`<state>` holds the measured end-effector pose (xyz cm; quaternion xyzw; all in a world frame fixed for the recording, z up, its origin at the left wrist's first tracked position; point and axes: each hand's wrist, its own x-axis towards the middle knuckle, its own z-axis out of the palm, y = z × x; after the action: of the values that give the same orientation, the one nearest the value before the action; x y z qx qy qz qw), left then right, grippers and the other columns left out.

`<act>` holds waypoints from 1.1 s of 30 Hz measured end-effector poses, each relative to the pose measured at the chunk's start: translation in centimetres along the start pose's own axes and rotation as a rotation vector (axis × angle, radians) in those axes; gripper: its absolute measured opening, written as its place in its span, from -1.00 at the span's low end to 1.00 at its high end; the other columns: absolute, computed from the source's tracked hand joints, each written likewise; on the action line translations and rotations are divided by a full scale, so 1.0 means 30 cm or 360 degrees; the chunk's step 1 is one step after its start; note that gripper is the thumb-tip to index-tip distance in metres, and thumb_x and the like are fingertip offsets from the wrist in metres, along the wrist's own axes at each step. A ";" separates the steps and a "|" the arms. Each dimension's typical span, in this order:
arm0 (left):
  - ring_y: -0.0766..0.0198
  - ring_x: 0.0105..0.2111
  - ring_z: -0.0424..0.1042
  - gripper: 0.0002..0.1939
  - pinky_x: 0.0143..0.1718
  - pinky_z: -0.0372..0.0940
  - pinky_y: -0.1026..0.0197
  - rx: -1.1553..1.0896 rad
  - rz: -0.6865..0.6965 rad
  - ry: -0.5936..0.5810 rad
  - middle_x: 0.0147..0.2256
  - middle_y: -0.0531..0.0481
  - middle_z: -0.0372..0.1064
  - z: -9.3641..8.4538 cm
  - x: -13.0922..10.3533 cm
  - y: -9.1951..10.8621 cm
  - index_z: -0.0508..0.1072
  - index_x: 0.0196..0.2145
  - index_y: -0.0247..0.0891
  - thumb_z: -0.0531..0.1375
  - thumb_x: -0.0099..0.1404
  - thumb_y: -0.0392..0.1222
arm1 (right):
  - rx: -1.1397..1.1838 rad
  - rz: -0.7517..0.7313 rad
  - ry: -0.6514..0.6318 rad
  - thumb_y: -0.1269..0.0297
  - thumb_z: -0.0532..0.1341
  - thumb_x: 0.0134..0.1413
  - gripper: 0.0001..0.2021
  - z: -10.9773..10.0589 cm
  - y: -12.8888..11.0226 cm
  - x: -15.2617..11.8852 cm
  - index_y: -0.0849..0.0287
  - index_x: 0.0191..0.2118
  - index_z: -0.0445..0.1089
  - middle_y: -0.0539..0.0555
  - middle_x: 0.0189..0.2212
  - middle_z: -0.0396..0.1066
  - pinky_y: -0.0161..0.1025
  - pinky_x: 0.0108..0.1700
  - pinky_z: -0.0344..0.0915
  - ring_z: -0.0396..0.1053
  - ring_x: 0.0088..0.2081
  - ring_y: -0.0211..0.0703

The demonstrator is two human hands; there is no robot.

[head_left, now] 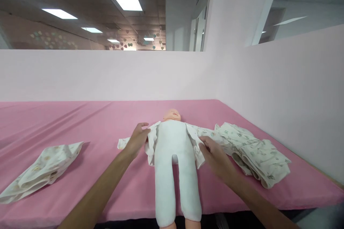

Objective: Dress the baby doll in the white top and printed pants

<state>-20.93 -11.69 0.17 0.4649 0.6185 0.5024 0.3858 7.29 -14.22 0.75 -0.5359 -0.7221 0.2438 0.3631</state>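
Observation:
A baby doll (pixel 174 150) with a white cloth body lies on its back, its head away from me and its feet at the front edge. A white patterned baby shirt (pixel 152 143) lies under it with the front spread apart; the sleeves stretch out to both sides. My left hand (pixel 138 139) is closed on the shirt's left front edge, beside the doll's torso. On the other side, my right hand (pixel 215 153) pinches the right front edge. Some fingertips of both hands are hidden by the cloth or the hands themselves.
A pink-covered table (pixel 107 186) bears everything and meets white walls at the back and right. A folded patterned cloth (pixel 44 166) lies at the left. To the right, a leaf-print cloth bundle (pixel 255 150) lies near the right sleeve. Windows (pixel 94 25) open above the wall.

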 end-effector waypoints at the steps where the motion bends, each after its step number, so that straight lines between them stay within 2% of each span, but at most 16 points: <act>1: 0.35 -0.53 0.29 -0.69 -0.47 0.25 0.29 -0.0181 -0.0032 -0.0057 -0.52 0.12 0.20 -0.012 0.000 0.027 0.23 -0.04 -0.22 0.09 0.26 -0.13 | 0.0096 0.0044 -0.0016 0.17 -0.03 0.20 -0.72 -0.003 -0.016 0.013 0.09 -0.08 0.30 -0.08 -0.60 0.23 -0.28 -0.48 0.09 0.24 -0.56 -0.19; 3: 0.43 -0.63 0.11 -0.82 -0.55 0.16 0.33 -0.0436 -0.0084 -0.0258 -0.59 0.18 -0.01 -0.026 -0.001 0.067 0.29 -0.23 -0.25 0.12 0.24 -0.12 | 0.0286 0.0085 -0.0125 0.14 -0.03 0.20 -0.67 0.002 -0.049 0.031 0.11 -0.01 0.29 -0.10 -0.62 0.22 -0.29 -0.50 0.12 0.25 -0.59 -0.21; 5: 0.47 -0.66 -0.04 -0.85 -0.60 0.07 0.35 -0.0499 -0.0125 -0.0444 -0.60 0.21 -0.15 -0.026 -0.008 0.086 0.31 -0.28 -0.26 0.13 0.22 -0.15 | 0.0406 0.0050 -0.0315 0.15 -0.02 0.20 -0.66 0.019 -0.077 0.035 0.12 0.00 0.31 -0.10 -0.61 0.26 -0.30 -0.51 0.14 0.26 -0.60 -0.24; 7: 0.46 -0.65 -0.01 -0.75 -0.58 0.08 0.35 -0.0346 -0.0118 -0.0489 -0.59 0.22 -0.10 -0.017 -0.019 0.086 0.31 -0.15 -0.25 0.14 0.21 -0.16 | 0.0405 -0.0035 -0.0534 0.17 0.00 0.18 -0.70 0.038 -0.092 0.035 0.13 -0.08 0.36 -0.07 -0.57 0.31 -0.30 -0.53 0.11 0.24 -0.61 -0.27; 9: 0.42 -0.61 0.12 -0.64 -0.53 0.14 0.32 0.0032 -0.0029 -0.0350 -0.56 0.19 0.06 -0.005 -0.025 0.078 0.28 -0.04 -0.23 0.14 0.23 -0.10 | 0.0236 -0.0125 -0.0596 0.19 0.03 0.16 -0.75 0.051 -0.091 0.048 0.12 -0.24 0.42 -0.05 -0.56 0.35 -0.30 -0.52 0.08 0.23 -0.60 -0.28; 10: 0.38 -0.57 0.19 -0.62 -0.50 0.17 0.29 0.0258 0.0050 -0.0234 -0.52 0.15 0.15 0.001 -0.022 0.075 0.28 -0.01 -0.21 0.13 0.24 -0.04 | 0.0107 -0.0154 -0.0522 0.18 0.04 0.16 -0.76 0.054 -0.086 0.065 0.12 -0.32 0.42 -0.04 -0.56 0.36 -0.29 -0.50 0.07 0.24 -0.57 -0.27; 12: 0.29 -0.43 0.33 -0.59 -0.40 0.22 0.25 0.0689 0.0247 -0.0006 -0.37 0.04 0.31 0.016 0.003 0.071 0.29 -0.01 -0.20 0.10 0.26 0.05 | -0.0145 -0.0136 -0.0232 0.11 0.06 0.16 -0.74 0.059 -0.073 0.118 0.12 -0.39 0.40 -0.02 -0.55 0.37 -0.28 -0.43 0.09 0.30 -0.48 -0.21; 14: 0.19 -0.24 0.39 -0.55 -0.27 0.24 0.20 0.1023 0.0404 0.0132 -0.16 -0.09 0.36 0.035 0.051 0.071 0.30 0.00 -0.21 0.06 0.27 0.11 | -0.0264 -0.0046 0.0006 0.01 0.10 0.13 -0.70 0.070 -0.061 0.188 0.14 -0.30 0.40 0.03 -0.45 0.44 -0.26 -0.34 0.14 0.37 -0.34 -0.13; 16: 0.09 -0.13 0.39 -0.55 -0.20 0.22 0.16 0.1264 0.0403 0.0150 -0.05 -0.19 0.35 0.058 0.111 0.070 0.31 -0.05 -0.26 0.05 0.27 0.12 | -0.0308 0.0031 0.0036 -0.11 0.13 0.08 -0.58 0.097 -0.058 0.257 0.18 -0.22 0.39 0.11 -0.34 0.47 -0.23 -0.28 0.17 0.40 -0.24 -0.05; 17: 0.05 -0.12 0.39 -0.57 -0.21 0.21 0.15 0.1336 0.0357 0.0112 -0.06 -0.21 0.36 0.070 0.140 0.068 0.33 -0.10 -0.28 0.05 0.27 0.11 | -0.0345 0.0052 0.0006 -0.16 0.14 0.05 -0.54 0.117 -0.060 0.285 0.19 -0.22 0.39 0.15 -0.30 0.47 -0.21 -0.27 0.18 0.40 -0.23 -0.02; 19: 0.04 -0.18 0.41 -0.64 -0.27 0.20 0.17 0.1387 0.0264 -0.0002 -0.17 -0.20 0.42 0.089 0.190 0.059 0.35 -0.24 -0.30 0.04 0.28 0.07 | -0.0465 0.0070 -0.0001 -0.13 0.14 0.06 -0.56 0.164 -0.066 0.325 0.21 -0.26 0.40 0.22 -0.24 0.45 -0.18 -0.26 0.19 0.41 -0.22 0.04; 21: 0.12 -0.23 0.43 -0.71 -0.32 0.18 0.23 0.1349 0.0261 -0.0060 -0.23 -0.14 0.44 0.101 0.220 0.047 0.34 -0.30 -0.29 0.04 0.28 0.01 | -0.0550 0.0074 0.0119 0.06 0.13 0.11 -0.68 0.211 -0.068 0.348 0.24 -0.26 0.40 0.29 -0.16 0.41 -0.16 -0.22 0.20 0.40 -0.15 0.10; 23: 0.19 -0.23 0.43 -0.78 -0.34 0.18 0.27 0.1311 0.0307 -0.0025 -0.21 -0.09 0.44 0.104 0.230 0.040 0.33 -0.28 -0.27 0.03 0.29 -0.06 | -0.0537 0.0091 0.0248 0.27 0.09 0.11 -0.78 0.243 -0.063 0.366 0.27 -0.22 0.39 0.34 -0.13 0.40 -0.14 -0.19 0.20 0.38 -0.10 0.12; 25: 0.19 -0.19 0.42 -0.82 -0.32 0.18 0.27 0.1316 0.0351 0.0060 -0.20 -0.07 0.44 0.106 0.225 0.042 0.33 -0.26 -0.24 0.02 0.28 -0.12 | -0.0458 0.0102 0.0295 0.38 0.04 0.10 -0.79 0.255 -0.051 0.390 0.27 -0.24 0.40 0.32 -0.19 0.42 -0.15 -0.21 0.20 0.39 -0.14 0.10; 29: 0.13 -0.19 0.42 -0.86 -0.28 0.18 0.21 0.1393 0.0469 0.0261 -0.20 -0.08 0.44 0.134 0.201 0.077 0.34 -0.30 -0.22 0.04 0.26 -0.15 | -0.0221 0.0092 0.0374 0.40 -0.04 0.11 -0.72 0.246 -0.041 0.468 0.25 -0.29 0.42 0.21 -0.31 0.47 -0.24 -0.27 0.22 0.40 -0.24 -0.03; 33: 0.18 -0.22 0.43 -0.86 -0.27 0.20 0.23 0.1252 0.0546 0.0168 -0.23 -0.05 0.47 0.201 0.187 0.103 0.35 -0.29 -0.21 0.02 0.30 -0.16 | 0.0037 0.0019 0.0430 0.33 -0.07 0.13 -0.66 0.261 -0.055 0.522 0.25 -0.22 0.44 0.13 -0.28 0.50 -0.33 -0.29 0.25 0.41 -0.25 -0.13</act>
<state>-16.16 -4.51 1.93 0.6465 0.6955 0.3083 0.0580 -2.37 0.45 1.26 -0.5639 -0.6606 0.1799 0.4618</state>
